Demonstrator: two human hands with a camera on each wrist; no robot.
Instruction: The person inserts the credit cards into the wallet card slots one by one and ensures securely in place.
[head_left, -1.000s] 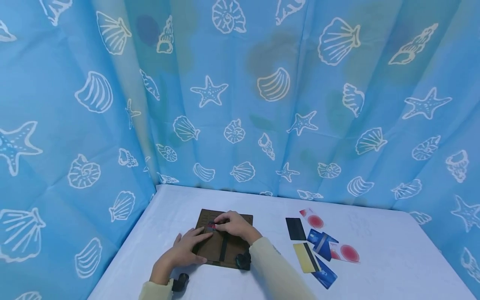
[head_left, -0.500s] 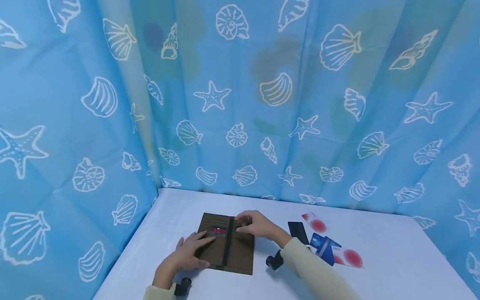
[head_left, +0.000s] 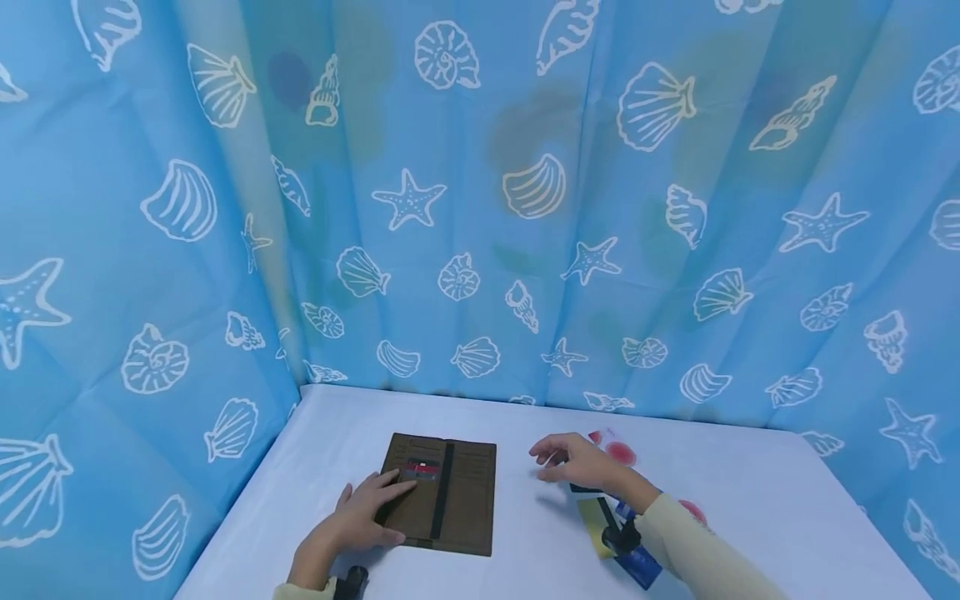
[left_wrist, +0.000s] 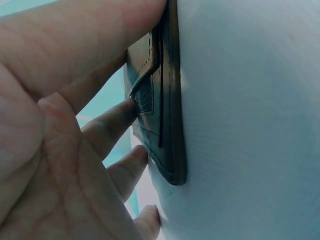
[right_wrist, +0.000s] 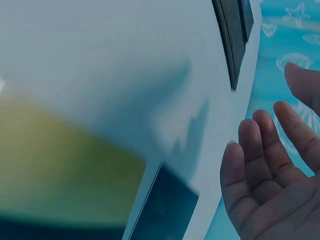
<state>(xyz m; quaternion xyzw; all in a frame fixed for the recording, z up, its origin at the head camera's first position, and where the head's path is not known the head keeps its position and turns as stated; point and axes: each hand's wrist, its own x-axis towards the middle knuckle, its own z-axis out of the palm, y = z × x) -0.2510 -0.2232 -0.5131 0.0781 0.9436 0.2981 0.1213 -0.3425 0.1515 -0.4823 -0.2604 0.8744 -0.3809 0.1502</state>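
Observation:
A brown wallet (head_left: 471, 508) lies spread flat on the white table, a dark strap running down its middle. Tucked in a pocket of its left half is a red-and-dark card (head_left: 422, 469). My left hand (head_left: 356, 517) rests on the wallet's left edge; in the left wrist view its extended fingers lie along the wallet (left_wrist: 172, 110). To the right, my right hand (head_left: 585, 462) is raised over the table near the loose cards, its fingers loosely bent with nothing in them. Below that hand, the right wrist view shows a yellow card (right_wrist: 65, 165) and a dark card (right_wrist: 162, 205).
Partly under the right forearm lie the yellow card (head_left: 592, 525), a blue card (head_left: 641, 568) and a red-and-white card (head_left: 621, 452). A blue curtain (head_left: 480, 208) with shell prints stands behind and beside the white table (head_left: 525, 542).
My right hand has left the wallet's card pocket, passed the strap and moved right toward the loose cards. The strap now lies along the wallet's middle. My left hand has stayed on the wallet.

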